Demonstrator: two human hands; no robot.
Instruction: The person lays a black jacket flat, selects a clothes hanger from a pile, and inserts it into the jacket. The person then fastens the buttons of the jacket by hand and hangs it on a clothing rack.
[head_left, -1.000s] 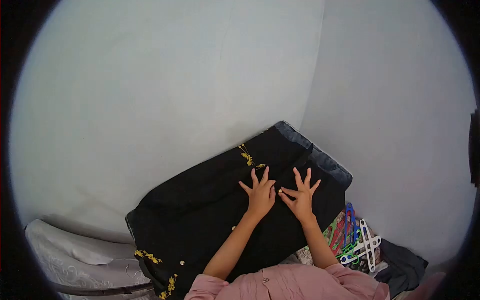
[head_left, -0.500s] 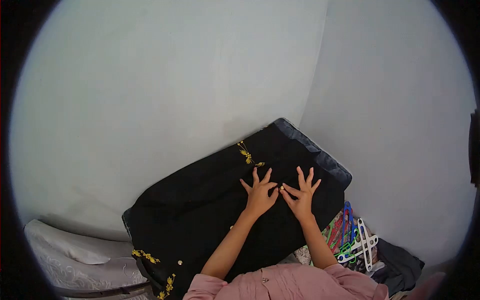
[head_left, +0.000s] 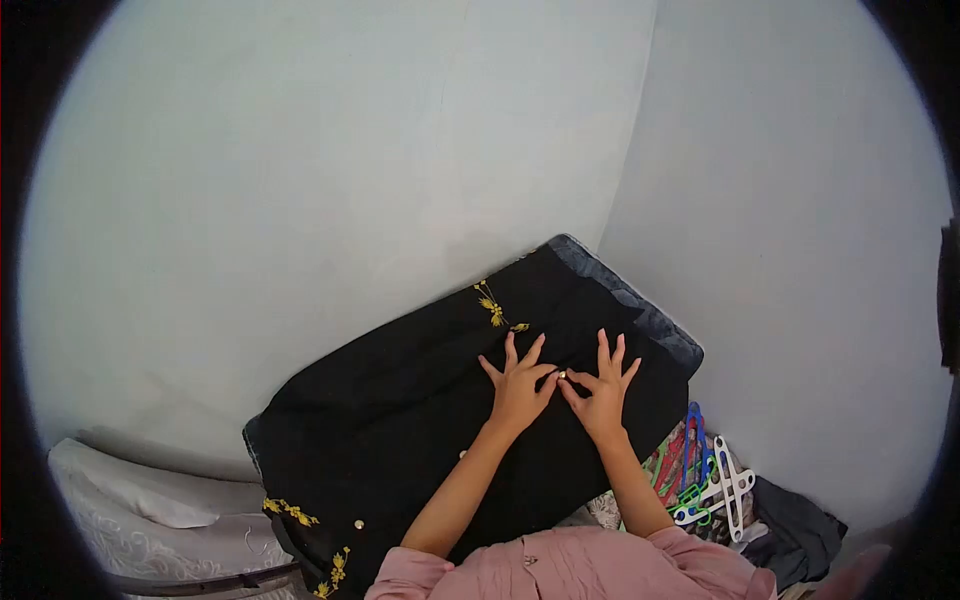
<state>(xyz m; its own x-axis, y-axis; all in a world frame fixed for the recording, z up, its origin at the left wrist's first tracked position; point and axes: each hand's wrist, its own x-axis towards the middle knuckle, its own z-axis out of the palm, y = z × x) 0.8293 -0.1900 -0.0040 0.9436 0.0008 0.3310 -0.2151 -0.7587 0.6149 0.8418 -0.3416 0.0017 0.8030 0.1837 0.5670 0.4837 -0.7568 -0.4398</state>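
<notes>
A black garment [head_left: 400, 410] with yellow embroidered sprigs lies spread out in front of me. Near its right part, a small gold button [head_left: 562, 375] sits between my two hands. My left hand [head_left: 518, 393] pinches at the cloth right beside the button, thumb and forefinger together and the other fingers spread. From the other side, my right hand [head_left: 600, 400] holds the button between thumb and forefinger, its other fingers raised. Another round button [head_left: 359, 524] shows on the cloth at the lower left. What lies under the fingertips is partly hidden.
Several plastic hangers, among them a white one [head_left: 736, 490] and a blue one [head_left: 695, 430], lie to my right beside dark cloth [head_left: 800, 530]. Pale patterned fabric [head_left: 150, 510] is at the lower left. Grey walls [head_left: 330, 180] meet in a corner behind the garment.
My right hand's fingertips have shifted slightly left, closer to my left hand, and the button between them is turned a little. The garment lies almost the same.
</notes>
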